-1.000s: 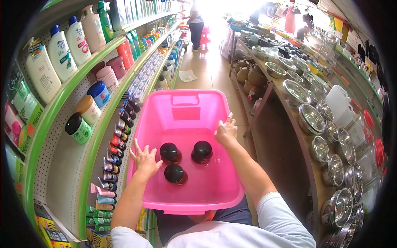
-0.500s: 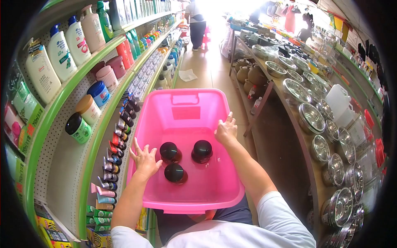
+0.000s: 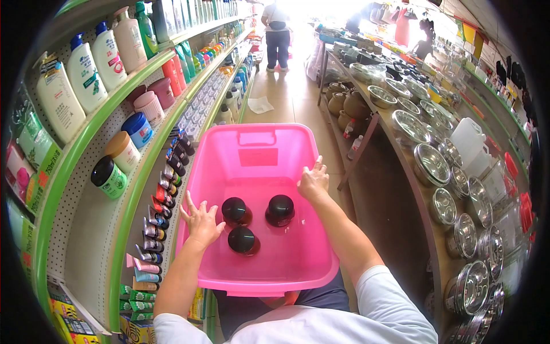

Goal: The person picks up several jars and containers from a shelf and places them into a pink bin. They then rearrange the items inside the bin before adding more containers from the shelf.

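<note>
A pink plastic tub (image 3: 258, 275) stands directly in front of me, close to my lap. Inside it are three jars with black lids: a far-left jar (image 3: 234, 211), a right jar (image 3: 279, 210) and a near jar (image 3: 242, 240). My left hand (image 3: 201, 222) rests on the tub's left rim with its fingers spread, holding none of the jars. On the opposite side, my right hand (image 3: 314, 180) is curled over the right rim, thumb inward; its outer fingers are partly hidden.
Green-edged shelves (image 3: 129, 235) on the left carry bottles, tubes and a black-lidded green jar (image 3: 108, 176). On the right, a table holds metal bowls (image 3: 431, 163) and pots. A person (image 3: 277, 37) stands down the aisle, beyond white paper (image 3: 260, 105) on the floor.
The person down the aisle has shifted slightly right, and their legs now stand apart. My hands, the tub and the jars look unchanged.
</note>
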Demonstrator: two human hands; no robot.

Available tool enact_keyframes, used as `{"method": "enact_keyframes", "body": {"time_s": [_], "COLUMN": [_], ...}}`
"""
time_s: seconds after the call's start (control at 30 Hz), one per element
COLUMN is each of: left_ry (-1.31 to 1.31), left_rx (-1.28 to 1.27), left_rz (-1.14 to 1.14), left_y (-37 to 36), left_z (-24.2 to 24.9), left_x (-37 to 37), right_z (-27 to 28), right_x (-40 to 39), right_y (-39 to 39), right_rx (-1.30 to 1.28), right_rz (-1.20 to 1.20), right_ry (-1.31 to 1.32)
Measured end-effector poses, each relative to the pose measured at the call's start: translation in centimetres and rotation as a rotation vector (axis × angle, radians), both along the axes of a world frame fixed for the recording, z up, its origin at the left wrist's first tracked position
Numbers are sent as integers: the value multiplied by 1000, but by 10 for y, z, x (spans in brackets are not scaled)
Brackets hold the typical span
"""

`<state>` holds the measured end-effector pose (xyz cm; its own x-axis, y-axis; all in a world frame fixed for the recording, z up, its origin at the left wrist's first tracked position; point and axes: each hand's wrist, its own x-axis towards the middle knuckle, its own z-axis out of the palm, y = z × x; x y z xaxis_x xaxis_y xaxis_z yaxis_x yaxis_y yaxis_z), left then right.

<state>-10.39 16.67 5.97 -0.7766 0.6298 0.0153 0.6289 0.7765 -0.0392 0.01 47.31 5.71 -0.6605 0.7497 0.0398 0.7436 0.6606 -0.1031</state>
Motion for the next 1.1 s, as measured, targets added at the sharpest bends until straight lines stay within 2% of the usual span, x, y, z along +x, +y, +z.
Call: {"method": "enact_keyframes", "body": {"time_s": [0.57,0.67,0.77,0.83,0.9,0.97,1.03,1.07,1.1], "left_ry": [71,18,33,93,120,145,92,89,23], "left_rx": [183,248,234,-33,-28,-25,-150,-157,42], "left_rz": [-82,-66,-82,-89,-117,-148,-107,-98,-95], "left_y": [-6,-7,-3,-3,-8,-5,-3,-5,-7], "left_z": [-13,-19,-4,15,-17,-19,4,-2,-16], "left_x": [-4,-7,-4,11,-14,-19,-3,-8,-17], "right_z": [-20,-20,-20,-19,-15,-10,-11,-12,-17], "right_x": [-4,-5,-6,-8,-7,-4,-4,-5,-6], "right_y": [3,3,4,1,-1,-1,-3,-3,1], "right_rx": [146,77,73,33,34,33,38,30,50], "right_rz": [5,-1,-28,-15,-17,-23,-23,-13,-40], "right_ry": [52,63,133,155,136,115,112,110,126]}}
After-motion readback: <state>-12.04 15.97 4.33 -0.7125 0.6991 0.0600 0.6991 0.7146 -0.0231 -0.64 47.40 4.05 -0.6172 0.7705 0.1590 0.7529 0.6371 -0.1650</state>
